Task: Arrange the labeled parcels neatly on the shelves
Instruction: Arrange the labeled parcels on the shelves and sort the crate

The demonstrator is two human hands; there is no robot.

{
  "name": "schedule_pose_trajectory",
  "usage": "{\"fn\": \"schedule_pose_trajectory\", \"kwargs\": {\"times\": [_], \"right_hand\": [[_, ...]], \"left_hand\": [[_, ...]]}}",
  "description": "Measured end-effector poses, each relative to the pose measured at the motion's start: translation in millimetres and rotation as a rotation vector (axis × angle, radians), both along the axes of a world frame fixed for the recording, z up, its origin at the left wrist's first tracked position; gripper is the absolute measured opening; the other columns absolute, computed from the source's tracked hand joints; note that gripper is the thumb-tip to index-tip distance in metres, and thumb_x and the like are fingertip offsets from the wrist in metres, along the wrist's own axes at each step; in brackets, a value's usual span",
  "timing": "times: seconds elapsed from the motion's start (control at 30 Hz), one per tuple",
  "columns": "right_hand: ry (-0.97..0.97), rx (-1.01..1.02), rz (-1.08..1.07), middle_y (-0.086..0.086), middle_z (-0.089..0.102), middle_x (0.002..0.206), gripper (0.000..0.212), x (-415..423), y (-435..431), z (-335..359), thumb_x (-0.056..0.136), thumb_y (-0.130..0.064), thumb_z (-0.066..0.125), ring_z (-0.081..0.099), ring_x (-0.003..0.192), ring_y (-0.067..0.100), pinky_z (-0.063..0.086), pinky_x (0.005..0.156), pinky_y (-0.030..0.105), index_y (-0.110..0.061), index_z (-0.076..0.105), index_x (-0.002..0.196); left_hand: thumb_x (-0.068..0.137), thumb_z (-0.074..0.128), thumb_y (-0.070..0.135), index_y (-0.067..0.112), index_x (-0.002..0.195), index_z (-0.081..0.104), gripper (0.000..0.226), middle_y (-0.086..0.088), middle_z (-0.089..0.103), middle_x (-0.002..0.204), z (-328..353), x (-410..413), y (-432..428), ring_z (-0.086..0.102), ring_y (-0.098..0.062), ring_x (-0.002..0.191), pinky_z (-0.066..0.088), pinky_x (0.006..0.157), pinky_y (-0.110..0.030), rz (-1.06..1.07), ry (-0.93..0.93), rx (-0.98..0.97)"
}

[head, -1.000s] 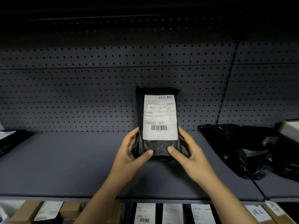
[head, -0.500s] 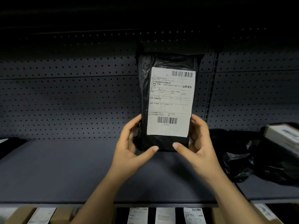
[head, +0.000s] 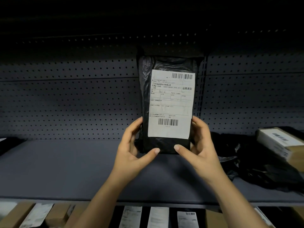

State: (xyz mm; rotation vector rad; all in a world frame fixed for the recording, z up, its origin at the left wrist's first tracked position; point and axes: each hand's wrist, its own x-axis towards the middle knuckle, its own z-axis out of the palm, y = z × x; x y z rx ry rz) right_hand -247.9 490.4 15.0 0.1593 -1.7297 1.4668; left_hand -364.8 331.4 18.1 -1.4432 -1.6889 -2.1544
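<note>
Here, left grip (head: 131,152) and right grip (head: 200,145) clasping upright black parcel (head: 169,102), black bags (head: 246,162) and box (head: 279,142) rightward

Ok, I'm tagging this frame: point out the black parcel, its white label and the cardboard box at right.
black parcel (head: 145,96): head view, wrap left of the label
white label (head: 171,104): head view, its middle
cardboard box (head: 279,142): head view, labelled top face

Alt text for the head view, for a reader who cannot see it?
A left hand and a right hand hold a black parcel upright by its lower sides, white label facing the camera, over a grey shelf with a pegboard back. Black bags and a box lie on the shelf to the right.
</note>
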Motion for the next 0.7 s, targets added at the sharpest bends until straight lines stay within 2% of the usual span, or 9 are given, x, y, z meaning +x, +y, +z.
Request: {"fn": "schedule_pose_trajectory", "kwargs": {"times": [0.1, 0.2, 0.33, 0.4, 0.53, 0.7], "right_hand": [[-0.008, 0.002, 0.002, -0.011, 0.051, 0.140, 0.076, 7, 7, -1, 0.077, 0.005, 0.068, 0.043, 0.137, 0.013, 0.037, 0.113, 0.044, -0.033, 0.040, 0.136], [-0.021, -0.012, 0.026, -0.011, 0.052, 0.140, 0.075, 12, 12, -2, 0.077, 0.005, 0.067, 0.043, 0.136, 0.014, 0.038, 0.112, 0.045, -0.028, 0.038, 0.138], [-0.061, -0.026, 0.043, -0.010, 0.052, 0.140, 0.075, 14, 17, -7, 0.078, 0.002, 0.069, 0.044, 0.136, 0.013, 0.041, 0.110, 0.042, -0.023, 0.036, 0.141], [-0.096, -0.032, 0.041, -0.011, 0.052, 0.140, 0.075, 14, 18, -10, 0.078, -0.002, 0.071, 0.044, 0.136, 0.010, 0.043, 0.108, 0.036, -0.024, 0.037, 0.141], [-0.213, -0.050, 0.054, -0.021, 0.054, 0.134, 0.075, 11, 16, -17, 0.082, 0.000, 0.073, 0.045, 0.131, -0.002, 0.045, 0.098, 0.015, -0.033, 0.039, 0.140], [-0.408, -0.023, 0.042, -0.033, 0.047, 0.129, 0.069, 3, 5, -22, 0.088, -0.015, 0.071, 0.041, 0.122, -0.019, 0.039, 0.085, -0.001, -0.039, 0.033, 0.141]], "left_hand": [[0.072, 0.077, 0.004, 0.016, 0.141, 0.037, 0.080, 0.002, 0.051, 0.142, -1, 9, 5, 0.045, -0.022, 0.135, 0.040, 0.108, -0.034, 0.011, 0.001, -0.004], [0.073, 0.077, 0.003, 0.013, 0.142, 0.037, 0.080, -0.003, 0.051, 0.142, -4, 15, 9, 0.044, -0.023, 0.135, 0.040, 0.109, -0.036, 0.023, -0.002, -0.009], [0.076, 0.071, -0.008, 0.013, 0.142, 0.036, 0.078, 0.000, 0.051, 0.142, -9, 24, 12, 0.046, -0.021, 0.134, 0.042, 0.106, -0.031, 0.034, -0.007, -0.016], [0.078, 0.068, -0.008, 0.013, 0.143, 0.035, 0.076, 0.004, 0.051, 0.143, -11, 28, 12, 0.045, -0.018, 0.135, 0.042, 0.104, -0.026, 0.057, -0.012, -0.024], [0.082, 0.070, -0.002, 0.021, 0.145, 0.035, 0.075, 0.015, 0.048, 0.143, -16, 30, 5, 0.042, -0.009, 0.136, 0.040, 0.104, -0.020, 0.141, -0.035, -0.077], [0.089, 0.063, 0.008, 0.024, 0.146, 0.035, 0.065, 0.027, 0.047, 0.139, -28, 29, -3, 0.042, 0.002, 0.131, 0.039, 0.100, -0.012, 0.279, -0.041, -0.200]]}}
